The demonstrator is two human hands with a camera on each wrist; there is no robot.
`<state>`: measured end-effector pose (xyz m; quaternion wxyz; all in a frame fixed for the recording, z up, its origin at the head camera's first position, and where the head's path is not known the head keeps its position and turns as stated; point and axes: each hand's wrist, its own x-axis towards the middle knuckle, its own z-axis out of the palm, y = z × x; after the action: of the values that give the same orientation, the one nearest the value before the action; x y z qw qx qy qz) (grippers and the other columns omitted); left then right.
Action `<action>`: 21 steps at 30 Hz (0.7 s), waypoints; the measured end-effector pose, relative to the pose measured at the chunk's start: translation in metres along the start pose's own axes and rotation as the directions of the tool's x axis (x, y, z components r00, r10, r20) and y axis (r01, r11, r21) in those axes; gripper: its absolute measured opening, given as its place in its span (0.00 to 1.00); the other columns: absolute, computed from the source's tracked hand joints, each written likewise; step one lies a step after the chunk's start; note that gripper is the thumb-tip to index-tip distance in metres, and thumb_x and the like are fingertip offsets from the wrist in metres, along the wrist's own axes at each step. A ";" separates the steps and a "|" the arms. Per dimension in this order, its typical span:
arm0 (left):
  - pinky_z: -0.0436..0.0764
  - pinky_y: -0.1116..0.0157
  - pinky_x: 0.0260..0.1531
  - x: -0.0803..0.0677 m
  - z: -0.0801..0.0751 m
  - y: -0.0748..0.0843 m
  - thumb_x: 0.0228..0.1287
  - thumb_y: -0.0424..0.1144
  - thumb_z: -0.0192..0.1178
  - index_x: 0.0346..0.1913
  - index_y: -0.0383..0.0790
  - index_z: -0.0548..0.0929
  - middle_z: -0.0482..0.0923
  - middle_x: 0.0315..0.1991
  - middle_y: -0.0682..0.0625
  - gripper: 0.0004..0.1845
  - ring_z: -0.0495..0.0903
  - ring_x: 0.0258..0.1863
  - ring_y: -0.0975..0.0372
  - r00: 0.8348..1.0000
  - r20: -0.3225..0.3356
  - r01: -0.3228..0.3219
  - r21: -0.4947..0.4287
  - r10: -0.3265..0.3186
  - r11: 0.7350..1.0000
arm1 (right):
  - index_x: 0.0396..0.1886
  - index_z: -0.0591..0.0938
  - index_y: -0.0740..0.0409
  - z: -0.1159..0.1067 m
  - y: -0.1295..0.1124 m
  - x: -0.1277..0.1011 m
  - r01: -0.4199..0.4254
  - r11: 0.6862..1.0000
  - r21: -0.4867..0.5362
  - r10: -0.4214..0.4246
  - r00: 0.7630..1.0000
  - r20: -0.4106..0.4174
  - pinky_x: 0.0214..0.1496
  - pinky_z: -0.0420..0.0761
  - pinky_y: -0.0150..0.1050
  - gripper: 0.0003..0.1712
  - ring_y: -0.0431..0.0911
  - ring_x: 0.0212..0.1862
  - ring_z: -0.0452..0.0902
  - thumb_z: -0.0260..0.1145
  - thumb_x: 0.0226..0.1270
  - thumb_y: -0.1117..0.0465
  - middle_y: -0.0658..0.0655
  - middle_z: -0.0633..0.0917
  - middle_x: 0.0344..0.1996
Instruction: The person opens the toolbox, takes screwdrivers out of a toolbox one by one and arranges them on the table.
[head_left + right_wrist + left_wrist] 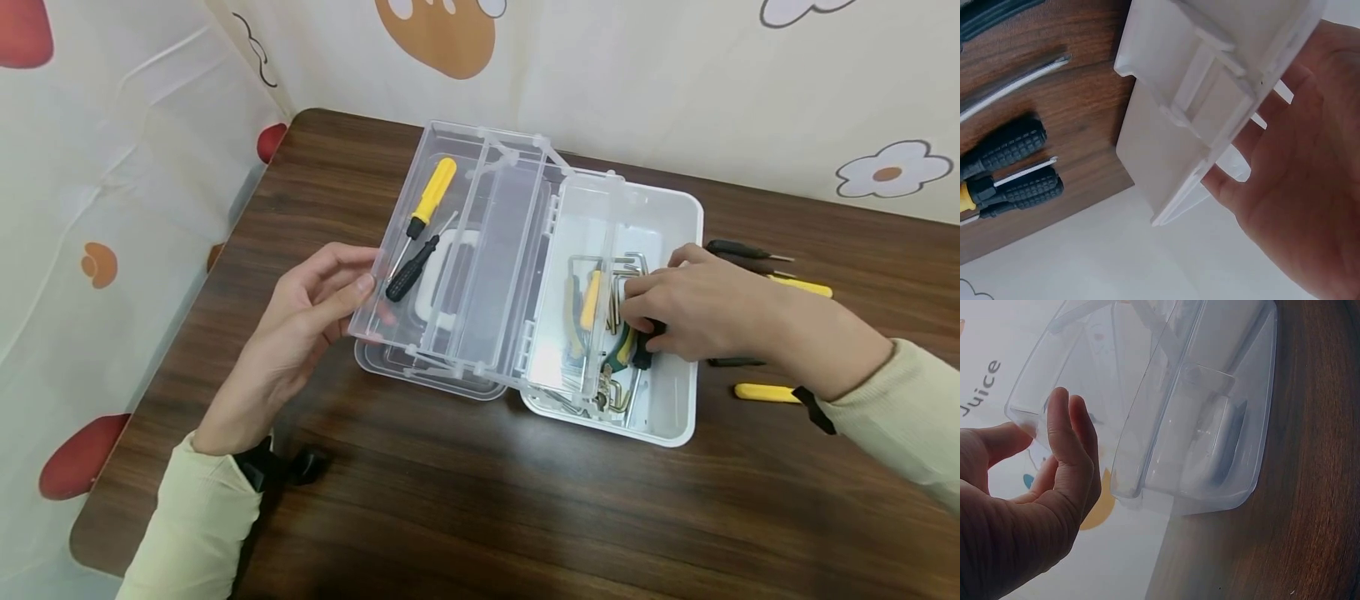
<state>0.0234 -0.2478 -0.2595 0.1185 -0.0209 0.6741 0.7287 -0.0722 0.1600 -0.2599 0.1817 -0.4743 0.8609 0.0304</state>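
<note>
The table (450, 500) is dark wood grain with a smooth, faintly shiny finish. The trays (450, 275) are clear, glossy plastic, and the box (675, 400) is white, smooth plastic holding bright bare-metal hex keys (626, 267). The screwdrivers (420, 229) have glossy yellow and matt, ribbed black plastic handles on thin metal shafts; the sleeves (892, 408) look like soft, matt knit cloth, and the wall covering (112, 167) is a creased printed sheet with a slight sheen.

"Juice" printed on patterned wall cloth (985, 387), left wrist view; nothing else legible.
</note>
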 end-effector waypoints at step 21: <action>0.88 0.66 0.35 0.001 -0.002 -0.001 0.78 0.35 0.58 0.62 0.43 0.78 0.88 0.48 0.49 0.14 0.90 0.32 0.61 1.000 0.000 0.007 0.004 -0.007 1.000 | 0.34 0.86 0.30 -0.008 -0.003 0.001 -0.038 0.999 0.008 0.038 0.998 0.045 0.57 0.68 0.64 0.19 0.44 0.49 0.75 0.83 0.53 0.60 0.38 0.83 0.41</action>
<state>0.0224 -0.2494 -0.2604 0.1211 -0.0230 0.6755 0.7270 -0.0724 0.1563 -0.2527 0.2026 -0.4563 0.8655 0.0406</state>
